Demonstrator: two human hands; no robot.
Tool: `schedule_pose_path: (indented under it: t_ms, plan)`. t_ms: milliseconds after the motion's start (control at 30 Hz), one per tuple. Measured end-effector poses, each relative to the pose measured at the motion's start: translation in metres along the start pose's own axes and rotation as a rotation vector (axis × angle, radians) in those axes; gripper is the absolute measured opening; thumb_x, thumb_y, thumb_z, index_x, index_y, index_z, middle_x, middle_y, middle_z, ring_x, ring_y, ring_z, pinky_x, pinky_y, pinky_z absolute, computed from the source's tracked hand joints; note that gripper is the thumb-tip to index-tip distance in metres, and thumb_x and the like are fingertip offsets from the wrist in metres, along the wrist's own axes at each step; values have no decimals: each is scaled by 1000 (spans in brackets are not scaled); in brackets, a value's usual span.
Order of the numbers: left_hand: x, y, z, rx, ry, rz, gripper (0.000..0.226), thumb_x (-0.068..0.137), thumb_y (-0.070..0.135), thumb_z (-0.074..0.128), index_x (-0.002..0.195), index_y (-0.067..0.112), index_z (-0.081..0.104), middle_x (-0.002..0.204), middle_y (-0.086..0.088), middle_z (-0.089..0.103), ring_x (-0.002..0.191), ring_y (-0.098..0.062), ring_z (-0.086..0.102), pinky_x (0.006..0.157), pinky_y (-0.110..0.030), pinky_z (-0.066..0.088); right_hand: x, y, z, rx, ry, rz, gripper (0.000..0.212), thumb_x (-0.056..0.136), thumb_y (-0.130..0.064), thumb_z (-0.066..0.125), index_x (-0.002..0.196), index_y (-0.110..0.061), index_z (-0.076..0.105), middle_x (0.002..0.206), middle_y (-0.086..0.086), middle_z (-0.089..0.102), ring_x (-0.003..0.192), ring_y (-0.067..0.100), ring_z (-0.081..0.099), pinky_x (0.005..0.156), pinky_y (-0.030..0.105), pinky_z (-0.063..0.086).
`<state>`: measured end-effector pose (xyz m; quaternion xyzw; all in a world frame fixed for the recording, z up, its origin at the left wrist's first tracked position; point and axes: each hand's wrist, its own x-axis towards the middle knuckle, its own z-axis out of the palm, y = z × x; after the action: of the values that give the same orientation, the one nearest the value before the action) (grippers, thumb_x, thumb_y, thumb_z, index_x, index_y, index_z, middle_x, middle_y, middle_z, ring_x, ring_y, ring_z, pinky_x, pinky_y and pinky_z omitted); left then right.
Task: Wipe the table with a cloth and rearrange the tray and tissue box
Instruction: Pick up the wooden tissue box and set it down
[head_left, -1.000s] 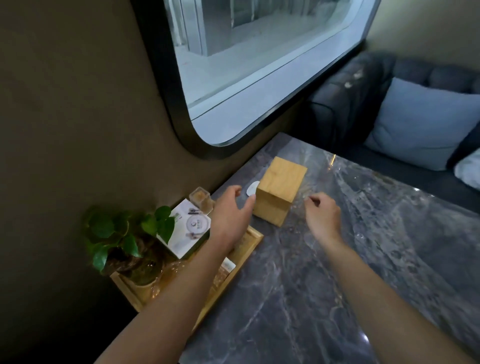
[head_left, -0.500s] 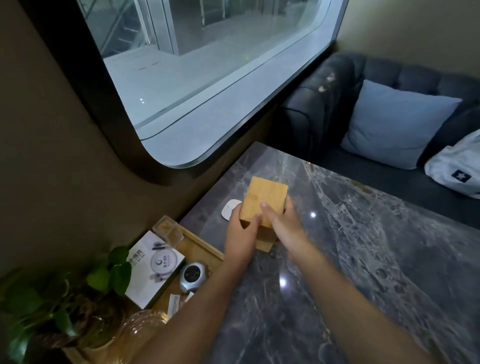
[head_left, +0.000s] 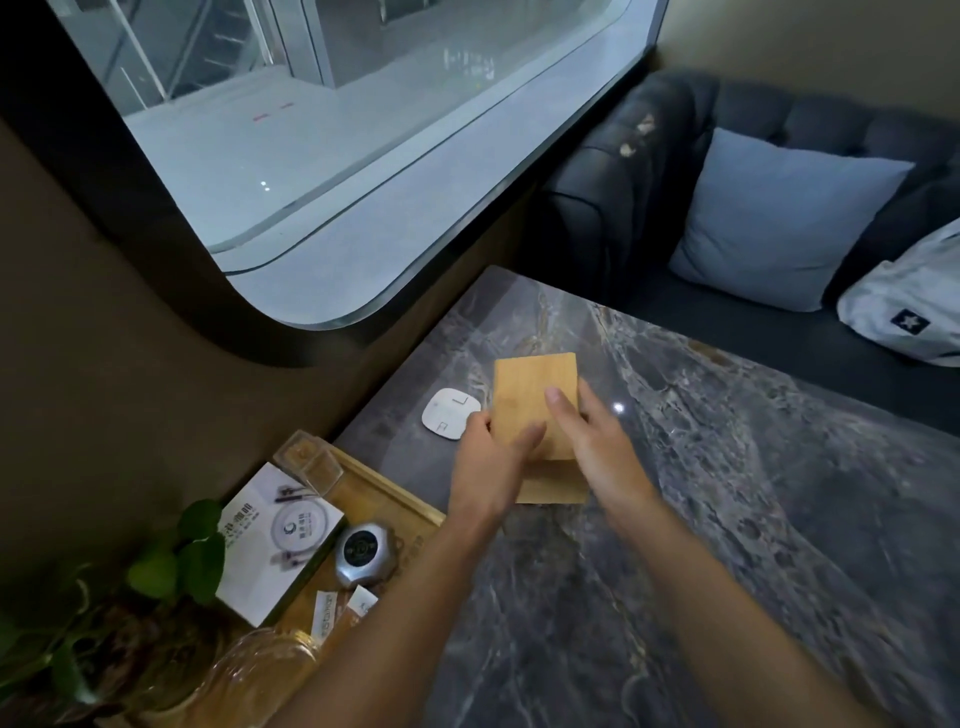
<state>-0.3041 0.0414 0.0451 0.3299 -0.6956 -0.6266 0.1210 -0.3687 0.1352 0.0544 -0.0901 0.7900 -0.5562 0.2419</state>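
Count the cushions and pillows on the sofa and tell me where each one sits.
2. A blue cushion leans against the sofa back, past the table's far edge. A white pillow with a star patch lies to its right, cut by the frame edge; more may sit beyond it.

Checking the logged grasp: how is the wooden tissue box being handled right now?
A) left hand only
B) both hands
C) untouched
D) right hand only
B: the left hand and right hand both grip the wooden tissue box from either side.
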Motion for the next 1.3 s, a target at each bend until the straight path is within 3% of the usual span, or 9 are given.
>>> schedule_pose_path:
  t_ms: [100,233,333,500,600,700,833,1033,1300]
  plan:
    - [3,6,-13,-75,-43,-56,36,74,51,65,80,17,58,67,17,68,66,2,63,51,-14,49,-11,-7,9,-223,-86,-71,85,73,-77,36,143,-34,15,149,0,34,134,23,34,111,46,27]
    - [13,11,-28,-64,-246,-385,121,43,83,60,133,5,36,130,-11,51,112,-28,54,96,-45,47,-23,-16,28,-535,-127,-273,79,74,-77,28,129,-21,39,127,4,57,117,22,51,102,50,37]
    - [17,5,-37,-203,-315,-456,100,52,72,68,126,7,49,124,-16,59,107,-29,59,93,-42,49,-23,-14,31,-635,-157,-373,66,81,-67,33,119,-15,48,110,3,61,105,19,54,97,46,42]
    - [26,-3,-37,-65,-37,-362,45,68,64,59,88,24,52,87,5,57,82,-13,55,62,-29,40,-11,-5,22,-567,-219,-437,62,86,-50,47,138,-18,35,120,4,60,112,17,51,101,41,40]
    - [31,-8,-36,-2,23,-311,53,73,64,53,98,17,50,84,5,55,79,-13,53,61,-30,38,-1,7,16,-378,-25,-378,46,85,-43,54,125,-22,52,123,0,59,110,12,51,97,35,43]
    - [36,-14,-42,-38,29,-383,71,72,67,51,115,11,54,105,-8,61,93,-24,57,82,-40,46,11,20,5,-133,205,-37,55,81,-39,62,131,-25,43,139,1,44,125,20,42,99,38,38]
    - [43,-18,-49,-102,-4,-438,69,70,70,49,112,15,57,105,-12,65,95,-27,59,86,-42,46,21,40,-3,337,-47,316,67,80,-39,64,138,-20,36,138,7,49,121,26,49,102,50,40]
    - [55,-16,-54,-147,-107,-476,55,71,64,54,99,18,64,95,-11,69,89,-26,62,71,-33,47,22,42,25,326,-122,234,35,89,-38,51,123,-30,51,120,-3,60,107,18,56,87,44,51]
    - [63,-23,-61,-97,-72,-427,39,90,51,40,106,21,59,101,-4,63,97,-21,58,89,-39,46,29,46,39,232,-65,172,37,87,-39,54,123,-31,51,110,-9,62,102,14,58,86,45,53]
